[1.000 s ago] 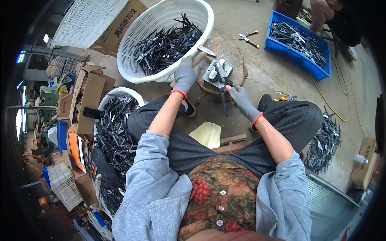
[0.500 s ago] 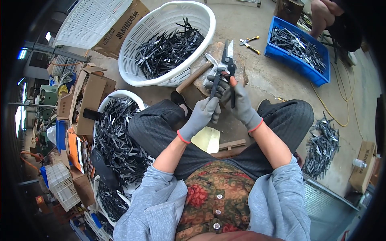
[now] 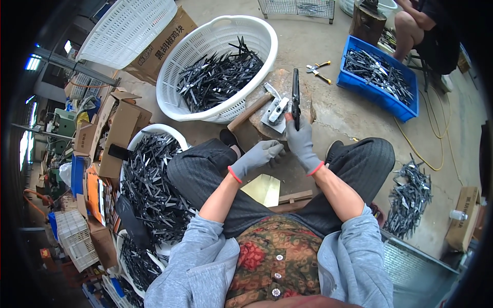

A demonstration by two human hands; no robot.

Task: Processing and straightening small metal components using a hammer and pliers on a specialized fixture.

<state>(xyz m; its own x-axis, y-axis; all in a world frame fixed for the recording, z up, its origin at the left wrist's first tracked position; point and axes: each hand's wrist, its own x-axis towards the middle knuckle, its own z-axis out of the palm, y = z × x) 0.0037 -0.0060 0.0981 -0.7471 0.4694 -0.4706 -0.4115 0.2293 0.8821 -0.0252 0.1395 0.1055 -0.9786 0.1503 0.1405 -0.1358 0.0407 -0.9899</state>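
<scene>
My gloved right hand (image 3: 302,141) is closed around the lower part of a dark pair of scissors (image 3: 296,92). The scissors stand nearly upright in my grip, seen edge-on, and their handles are mostly hidden by the glove. Apart from them, to the left, my left hand (image 3: 259,155) has its gloved fingers curled in, and nothing shows in them. Beyond both hands is a low block (image 3: 304,102) bearing a silvery metal fixture (image 3: 279,109). A hammer (image 3: 249,113) with a wooden handle lies against the block's left side.
White baskets of dark scissors parts stand ahead (image 3: 167,87) and at left (image 3: 179,136). A blue crate (image 3: 377,91) of similar parts is far right, near another person's leg (image 3: 408,33). Yellow-handled pliers (image 3: 319,71) lie on the floor. A loose pile (image 3: 409,197) lies at right.
My left hand has let go of the scissors and drawn slightly left and down. My right hand has turned the scissors; their spread blades now look like one narrow edge. The view has shifted slightly.
</scene>
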